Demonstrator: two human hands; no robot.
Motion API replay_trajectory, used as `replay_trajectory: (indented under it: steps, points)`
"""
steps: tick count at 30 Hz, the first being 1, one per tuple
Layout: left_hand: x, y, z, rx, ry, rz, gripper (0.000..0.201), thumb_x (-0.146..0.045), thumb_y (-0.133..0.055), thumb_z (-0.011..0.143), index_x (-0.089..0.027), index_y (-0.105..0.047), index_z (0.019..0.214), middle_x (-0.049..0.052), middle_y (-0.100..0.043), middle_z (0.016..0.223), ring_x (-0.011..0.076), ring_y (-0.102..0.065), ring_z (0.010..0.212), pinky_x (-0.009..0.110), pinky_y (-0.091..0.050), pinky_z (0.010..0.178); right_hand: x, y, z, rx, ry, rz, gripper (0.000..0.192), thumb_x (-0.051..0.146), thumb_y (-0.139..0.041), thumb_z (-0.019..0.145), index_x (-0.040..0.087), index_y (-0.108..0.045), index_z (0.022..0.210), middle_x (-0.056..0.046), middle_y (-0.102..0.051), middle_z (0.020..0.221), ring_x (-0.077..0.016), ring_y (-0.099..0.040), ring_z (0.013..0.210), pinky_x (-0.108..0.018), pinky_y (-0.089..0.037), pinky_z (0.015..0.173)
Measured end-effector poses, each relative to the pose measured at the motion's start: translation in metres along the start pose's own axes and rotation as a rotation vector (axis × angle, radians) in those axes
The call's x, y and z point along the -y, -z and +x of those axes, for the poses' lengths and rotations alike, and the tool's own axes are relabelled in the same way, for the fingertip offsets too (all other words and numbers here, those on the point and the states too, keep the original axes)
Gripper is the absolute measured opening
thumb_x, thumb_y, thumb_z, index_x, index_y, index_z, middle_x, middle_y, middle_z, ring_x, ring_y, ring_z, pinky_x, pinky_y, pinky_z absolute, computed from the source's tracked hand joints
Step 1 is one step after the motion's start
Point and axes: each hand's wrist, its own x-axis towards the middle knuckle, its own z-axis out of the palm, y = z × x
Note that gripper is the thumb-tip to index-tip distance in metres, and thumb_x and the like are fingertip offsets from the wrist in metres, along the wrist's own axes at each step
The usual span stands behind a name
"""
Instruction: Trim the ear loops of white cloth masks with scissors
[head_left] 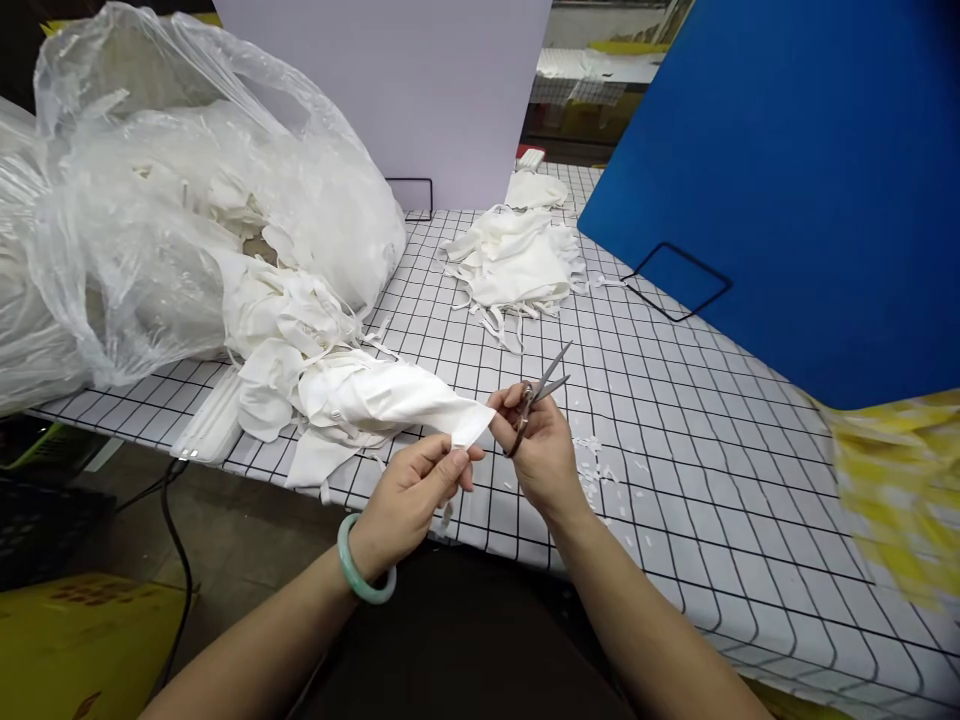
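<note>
My left hand [416, 495], with a pale green bangle on the wrist, pinches the lower edge of a white fabric mask [390, 400]. My right hand [536, 445] grips small metal scissors [541, 388], blades slightly apart and pointing up to the right, and its thumb also presses the mask's corner. The mask stretches left from both hands toward a loose heap of white masks [289, 340] on the table.
A grid-patterned table [675, 440] carries a second mask pile [517, 262] at the back and white scraps [596, 465] near my right hand. A big clear plastic bag [150, 200] fills the left. A blue board [787, 170] and a white panel [420, 90] stand behind.
</note>
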Motion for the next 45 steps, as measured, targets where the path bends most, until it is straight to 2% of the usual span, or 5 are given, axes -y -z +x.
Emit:
replay_trajectory:
  steps: [7, 11, 16, 24, 45]
  points:
    - [-0.039, 0.002, -0.013, 0.0, -0.391, 0.643, 0.024, -0.025, -0.053, 0.1, -0.018, -0.072, 0.087, 0.008, -0.059, 0.1, 0.0217, -0.054, 0.099, 0.038, -0.042, 0.092, -0.006, 0.007, -0.025, 0.071, -0.127, 0.145, 0.036, 0.022, -0.084, 0.073, 0.024, -0.05, 0.086, 0.003, -0.06, 0.085, -0.0119, -0.055, 0.076, -0.026, -0.046, 0.073]
    - [-0.035, -0.005, -0.004, -0.074, -0.582, 0.572, 0.025, -0.022, -0.05, 0.101, -0.018, -0.067, 0.082, 0.009, -0.059, 0.101, 0.0264, -0.05, 0.12, 0.043, -0.041, 0.102, -0.015, -0.005, -0.043, 0.098, -0.241, 0.224, 0.038, 0.031, -0.085, 0.073, 0.024, -0.05, 0.085, 0.004, -0.058, 0.082, -0.0122, -0.054, 0.074, -0.026, -0.047, 0.073]
    - [-0.012, -0.014, 0.009, 0.01, -0.363, 0.137, 0.033, -0.033, -0.043, 0.104, -0.019, -0.063, 0.081, 0.005, -0.049, 0.073, 0.0241, -0.057, 0.099, 0.033, -0.05, 0.073, -0.009, 0.0, -0.059, 0.197, -0.219, -0.008, 0.033, 0.04, -0.081, 0.077, 0.024, -0.054, 0.09, 0.001, -0.056, 0.088, -0.0172, -0.056, 0.086, -0.031, -0.049, 0.079]
    - [0.002, -0.014, 0.004, 0.006, -0.36, 0.196, 0.032, -0.032, -0.046, 0.103, -0.018, -0.065, 0.081, 0.009, -0.052, 0.098, 0.0213, -0.053, 0.097, 0.032, -0.047, 0.074, 0.021, 0.05, -0.059, 0.227, 0.067, -0.875, 0.035, 0.048, -0.084, 0.068, 0.023, -0.065, 0.083, -0.006, -0.062, 0.087, -0.0259, -0.057, 0.088, -0.043, -0.046, 0.083]
    - [0.011, -0.019, 0.007, 0.082, -0.531, 0.367, 0.028, -0.022, -0.041, 0.104, -0.018, -0.06, 0.083, 0.009, -0.051, 0.099, 0.0209, -0.049, 0.106, 0.032, -0.045, 0.086, 0.024, 0.054, -0.062, 0.265, 0.187, -0.894, 0.05, 0.061, -0.073, 0.08, 0.02, -0.053, 0.059, 0.001, -0.059, 0.054, -0.0144, -0.051, 0.059, -0.033, -0.041, 0.07]
